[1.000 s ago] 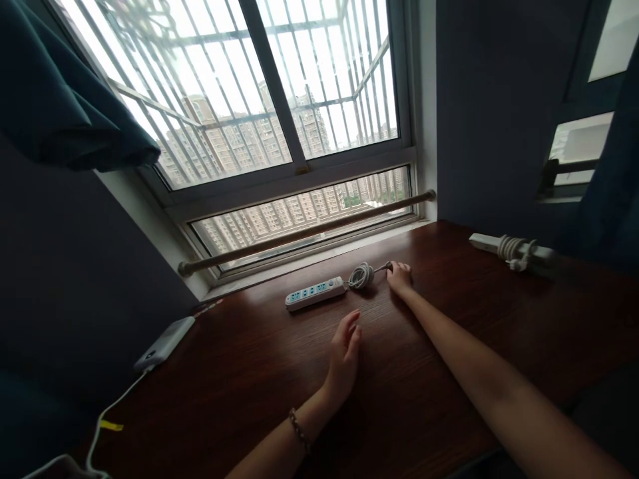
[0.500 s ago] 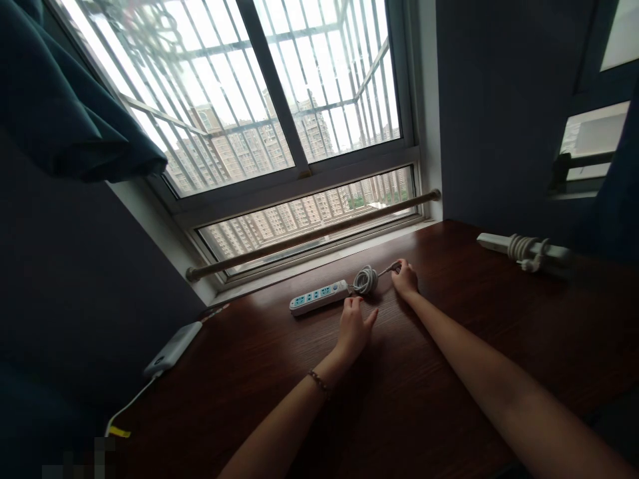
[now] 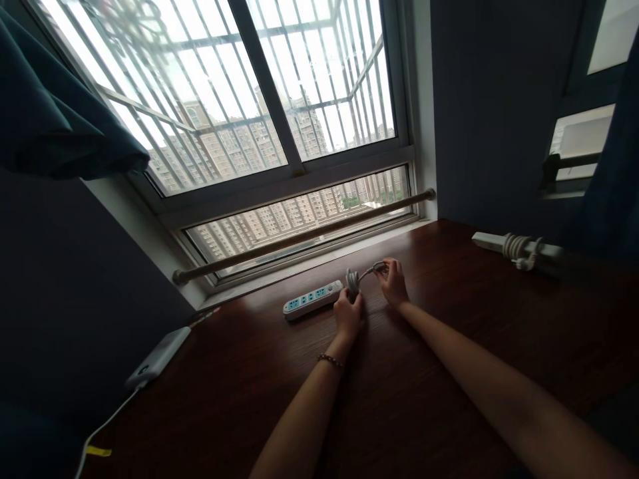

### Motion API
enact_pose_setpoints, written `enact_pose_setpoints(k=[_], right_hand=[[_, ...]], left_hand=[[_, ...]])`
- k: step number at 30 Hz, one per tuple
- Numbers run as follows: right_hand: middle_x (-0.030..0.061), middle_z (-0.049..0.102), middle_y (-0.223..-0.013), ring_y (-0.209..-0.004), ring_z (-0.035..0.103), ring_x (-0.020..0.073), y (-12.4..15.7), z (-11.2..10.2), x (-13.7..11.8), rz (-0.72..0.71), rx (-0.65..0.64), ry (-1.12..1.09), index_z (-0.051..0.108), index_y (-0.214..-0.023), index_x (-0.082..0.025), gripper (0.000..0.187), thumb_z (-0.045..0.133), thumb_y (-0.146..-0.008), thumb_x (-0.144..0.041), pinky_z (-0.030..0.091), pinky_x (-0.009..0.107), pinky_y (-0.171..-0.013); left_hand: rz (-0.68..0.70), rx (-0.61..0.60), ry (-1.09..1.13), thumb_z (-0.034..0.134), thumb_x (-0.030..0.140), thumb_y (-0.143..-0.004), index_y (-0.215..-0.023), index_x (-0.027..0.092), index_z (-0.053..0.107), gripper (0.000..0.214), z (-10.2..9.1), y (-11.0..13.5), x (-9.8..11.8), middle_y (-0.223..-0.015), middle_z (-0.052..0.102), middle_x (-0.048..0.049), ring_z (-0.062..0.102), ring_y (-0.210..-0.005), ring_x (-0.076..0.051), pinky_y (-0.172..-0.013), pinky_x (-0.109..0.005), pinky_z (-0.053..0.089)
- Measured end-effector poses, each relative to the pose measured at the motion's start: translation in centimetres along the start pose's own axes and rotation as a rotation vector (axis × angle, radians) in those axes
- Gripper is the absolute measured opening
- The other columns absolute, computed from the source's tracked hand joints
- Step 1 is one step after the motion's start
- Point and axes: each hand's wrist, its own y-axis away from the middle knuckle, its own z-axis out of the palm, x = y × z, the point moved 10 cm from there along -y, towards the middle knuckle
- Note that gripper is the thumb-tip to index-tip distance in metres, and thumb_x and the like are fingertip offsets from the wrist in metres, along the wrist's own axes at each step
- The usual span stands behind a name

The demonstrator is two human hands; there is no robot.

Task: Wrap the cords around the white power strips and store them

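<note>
A white power strip (image 3: pixel 313 301) with blue-green sockets lies on the dark wooden surface (image 3: pixel 399 379) near the window. Its grey cord (image 3: pixel 352 282) is wound into a coil beside the strip's right end. My left hand (image 3: pixel 348 313) is closed on the lower part of that coil, thumb and fingers pinching it. To the right, my right hand (image 3: pixel 392 282) grips the end of the cord, where the plug is; the fingers partly cover it. A short stretch of cord runs between the two hands.
A second white power strip (image 3: pixel 492 241), its cord wrapped around it, lies at the right. On the left is a white power bank-like box (image 3: pixel 158 358) with a white cable. A rail (image 3: pixel 309 235) crosses the barred window, and a blue curtain (image 3: pixel 60 120) hangs upper left.
My left hand has closed from an open pose onto the cord coil, which now stands turned more edge-on. My right hand has shifted slightly left with the plug end. The view moved slightly.
</note>
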Motion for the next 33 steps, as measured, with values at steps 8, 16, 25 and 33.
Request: enact_pose_setpoints(k=[8, 16, 25, 33], right_hand=[[0.0063, 0.057, -0.077, -0.064, 0.056, 0.0158, 0.9, 1.4, 0.6, 0.154, -0.033, -0.011, 0.043, -0.091, -0.014, 0.031, 0.057, -0.071, -0.033, 0.047, 0.029, -0.061], [0.0086, 0.056, -0.095, -0.075, 0.058, 0.0138, 1.4, 3.4, 1.2, 0.147, -0.154, -0.088, 0.052, -0.097, -0.013, 0.031, 0.054, -0.066, -0.015, 0.049, 0.027, -0.071], [0.01, 0.044, -0.104, -0.089, 0.055, 0.0178, 2.1, 4.8, 0.2, 0.059, -0.282, -0.078, 0.05, -0.116, -0.013, 0.057, 0.062, -0.066, -0.037, 0.048, 0.03, -0.081], [0.0094, 0.048, -0.098, -0.088, 0.052, 0.0187, 2.6, 4.9, -0.6, 0.025, -0.304, 0.054, 0.053, -0.112, -0.013, 0.052, 0.059, -0.069, -0.043, 0.043, 0.031, -0.082]], left_hand=[[0.076, 0.035, 0.008, 0.049, 0.032, -0.079, -0.115, 0.015, 0.049, 0.04, -0.7, 0.2, 1.5, -0.107, 0.06, -0.0119, 0.059, -0.095, -0.023, -0.085, -0.035, 0.045], [0.315, -0.062, -0.147, 0.034, 0.007, -0.079, -0.122, 0.013, 0.047, 0.045, 1.1, 1.3, 4.2, -0.131, 0.044, -0.0091, 0.041, -0.121, -0.018, -0.102, -0.029, 0.033], [0.147, -0.028, -0.379, 0.044, 0.029, -0.084, -0.117, 0.025, 0.049, 0.034, -0.1, 0.9, 2.5, -0.105, 0.063, -0.0045, 0.06, -0.088, -0.021, -0.075, -0.03, 0.044], [0.14, -0.028, -0.384, 0.041, 0.032, -0.085, -0.103, 0.02, 0.056, 0.026, 0.2, 0.4, 2.2, -0.095, 0.065, -0.0055, 0.06, -0.084, -0.018, -0.071, -0.027, 0.04]])
